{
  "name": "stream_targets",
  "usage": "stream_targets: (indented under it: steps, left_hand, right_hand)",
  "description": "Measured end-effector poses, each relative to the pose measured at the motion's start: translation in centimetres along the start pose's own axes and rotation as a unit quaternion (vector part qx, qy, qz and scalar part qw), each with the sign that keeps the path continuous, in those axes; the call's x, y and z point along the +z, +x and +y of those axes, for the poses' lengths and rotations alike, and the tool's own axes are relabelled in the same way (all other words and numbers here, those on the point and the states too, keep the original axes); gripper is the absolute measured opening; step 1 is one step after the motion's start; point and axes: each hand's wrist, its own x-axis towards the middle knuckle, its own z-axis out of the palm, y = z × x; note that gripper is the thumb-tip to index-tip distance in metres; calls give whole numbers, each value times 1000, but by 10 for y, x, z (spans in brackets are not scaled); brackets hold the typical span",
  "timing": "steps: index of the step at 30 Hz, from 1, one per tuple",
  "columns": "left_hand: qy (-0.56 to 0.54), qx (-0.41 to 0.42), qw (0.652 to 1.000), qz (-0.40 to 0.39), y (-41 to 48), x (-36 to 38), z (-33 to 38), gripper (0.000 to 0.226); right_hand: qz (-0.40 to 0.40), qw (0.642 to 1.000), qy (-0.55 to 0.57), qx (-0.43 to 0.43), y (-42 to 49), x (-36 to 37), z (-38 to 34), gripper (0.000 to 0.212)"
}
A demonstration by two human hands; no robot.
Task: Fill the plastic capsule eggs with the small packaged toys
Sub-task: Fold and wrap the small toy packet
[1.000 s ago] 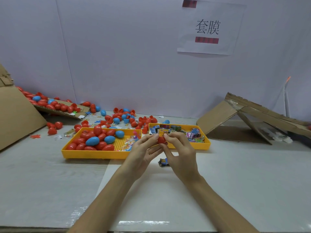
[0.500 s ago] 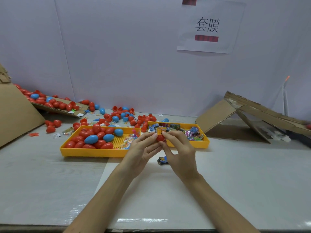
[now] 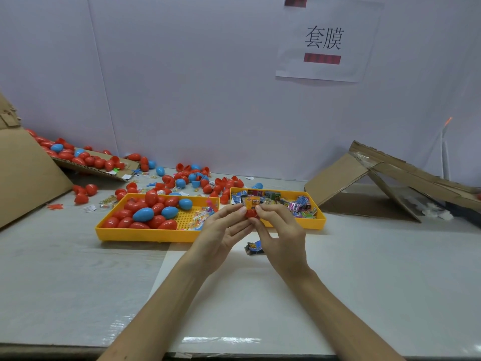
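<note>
The hands have barely shifted: left hand [image 3: 221,235] and right hand [image 3: 281,238] still pinch a red capsule egg [image 3: 251,214], an orange toy packet [image 3: 252,203] poking from its top, just before the packet tray [image 3: 316,222], hiding its near-left rim. A blue packet [image 3: 253,248] lies nearer than that tray, partly behind the right hand; the egg tray [image 3: 145,234] sits just left.

Both forearms [image 3: 161,303] are bare along all their visible length. The left hand [image 3: 221,235] and right hand [image 3: 283,238] are bare too, with short, plain nails.
</note>
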Motion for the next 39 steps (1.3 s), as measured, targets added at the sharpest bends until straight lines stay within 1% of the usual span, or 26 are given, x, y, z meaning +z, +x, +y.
stream_targets:
  steps: [5,9,11,16,20,26,32,37,39]
  left_hand:
    - [-7,-9,1000,-5,0,-1,0,41]
    - [-11,-17,1000,-22,-2,0,1,38]
    - [-13,-22,999,-30,-4,1,1,40]
    - [-3,-43,999,-28,-6,2,2,38]
    - [-1,-53,998,-27,-6,2,2,41]
    - [-2,-64,998,-26,-5,2,1,45]
    - [25,-62,996,-57,-5,1,-1,39]
    - [19,-77,995,-55,-3,-3,-2,27]
    - [24,-79,995,-58,-3,-4,-2,28]
  right_hand:
    - [6,1000,5,3,0,0,-1,21]
    - [7,999,21,36,1,-1,-4,34]
    - [7,999,9,43,1,-1,-3,32]
    - [13,1000,-16,22,-2,2,1,25]
    - [15,1000,-19,14,-3,3,3,22]
    - [12,1000,-17,14,-1,2,1,23]
    - [-9,999,-4,33,0,1,-3,33]
    - [7,1000,-24,18,-1,2,0,27]
    - [8,1000,-24,9,-1,2,1,22]
